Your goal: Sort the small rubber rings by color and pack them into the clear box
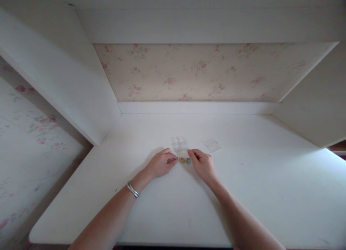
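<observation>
On the white desk [243, 192], both hands pinch a clear compartment box [180, 146] holding two small spools [185, 160].

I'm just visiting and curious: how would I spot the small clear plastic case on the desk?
On the white desk, look between the left hand and right hand. Just beyond the fingertips lies the small clear plastic case. Unlike the flat clear piece beside it, it shows compartments and two small round pieces.

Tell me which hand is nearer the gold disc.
Left. The left hand has its fingertips right beside the gold disc; the right hand lies past the grey disc.
</observation>
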A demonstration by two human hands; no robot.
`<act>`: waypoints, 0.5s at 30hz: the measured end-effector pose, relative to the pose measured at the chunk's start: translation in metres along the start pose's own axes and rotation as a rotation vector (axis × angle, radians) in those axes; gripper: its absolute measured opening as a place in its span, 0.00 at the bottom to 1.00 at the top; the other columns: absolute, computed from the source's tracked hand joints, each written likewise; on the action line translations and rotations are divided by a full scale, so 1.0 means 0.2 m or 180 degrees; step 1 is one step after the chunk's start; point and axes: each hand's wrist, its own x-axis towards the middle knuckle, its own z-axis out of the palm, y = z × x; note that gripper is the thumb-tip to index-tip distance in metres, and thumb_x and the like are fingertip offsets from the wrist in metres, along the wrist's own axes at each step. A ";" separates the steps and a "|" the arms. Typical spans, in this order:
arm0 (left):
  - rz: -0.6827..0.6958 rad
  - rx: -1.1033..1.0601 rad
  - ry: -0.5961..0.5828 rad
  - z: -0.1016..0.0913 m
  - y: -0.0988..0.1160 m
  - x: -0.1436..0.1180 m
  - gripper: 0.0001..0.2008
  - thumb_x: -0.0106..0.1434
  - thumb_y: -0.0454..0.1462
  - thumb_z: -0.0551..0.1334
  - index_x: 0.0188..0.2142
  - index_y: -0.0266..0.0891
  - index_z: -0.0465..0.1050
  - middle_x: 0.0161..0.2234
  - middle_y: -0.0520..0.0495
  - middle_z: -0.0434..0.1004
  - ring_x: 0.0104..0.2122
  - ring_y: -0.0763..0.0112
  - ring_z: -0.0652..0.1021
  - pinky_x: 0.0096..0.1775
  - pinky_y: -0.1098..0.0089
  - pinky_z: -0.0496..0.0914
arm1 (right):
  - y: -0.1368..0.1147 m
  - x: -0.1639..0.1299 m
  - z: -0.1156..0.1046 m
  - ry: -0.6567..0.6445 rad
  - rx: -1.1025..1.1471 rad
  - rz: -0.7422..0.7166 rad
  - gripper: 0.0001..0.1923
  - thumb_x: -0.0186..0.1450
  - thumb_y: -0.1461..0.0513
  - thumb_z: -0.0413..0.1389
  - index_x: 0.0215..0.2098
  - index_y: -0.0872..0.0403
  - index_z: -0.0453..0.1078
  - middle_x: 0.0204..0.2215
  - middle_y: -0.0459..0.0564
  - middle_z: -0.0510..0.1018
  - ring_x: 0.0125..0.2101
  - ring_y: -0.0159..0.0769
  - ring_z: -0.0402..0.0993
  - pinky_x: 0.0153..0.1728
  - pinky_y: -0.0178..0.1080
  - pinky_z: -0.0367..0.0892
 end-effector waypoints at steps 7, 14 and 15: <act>-0.0261 -0.0342 0.0308 -0.03 -0.03 0.03 0.13 0.61 0.44 0.57 0.34 0.40 0.77 0.28 0.50 0.68 0.26 0.74 0.68 0.29 0.73 0.63 | -0.01 -0.03 0.03 -0.0174 -0.0687 -0.0744 0.18 0.67 0.54 0.44 0.34 0.52 0.74 0.26 0.49 0.76 0.29 0.33 0.69 0.33 0.34 0.56; -0.0425 -0.0212 0.1093 -0.03 -0.07 0.13 0.13 0.61 0.43 0.57 0.35 0.38 0.76 0.26 0.51 0.67 0.27 0.73 0.68 0.31 0.72 0.63 | -0.09 -0.08 0.06 -0.0256 -0.1317 -0.1378 0.12 0.66 0.60 0.48 0.37 0.49 0.74 0.29 0.48 0.73 0.32 0.33 0.64 0.36 0.37 0.49; -0.0406 -0.0143 0.1130 -0.03 -0.07 0.16 0.13 0.61 0.43 0.57 0.34 0.38 0.76 0.26 0.51 0.68 0.27 0.73 0.68 0.31 0.72 0.63 | -0.09 -0.08 0.06 -0.0256 -0.1368 -0.1409 0.11 0.66 0.60 0.48 0.37 0.50 0.74 0.29 0.48 0.72 0.32 0.33 0.63 0.36 0.37 0.49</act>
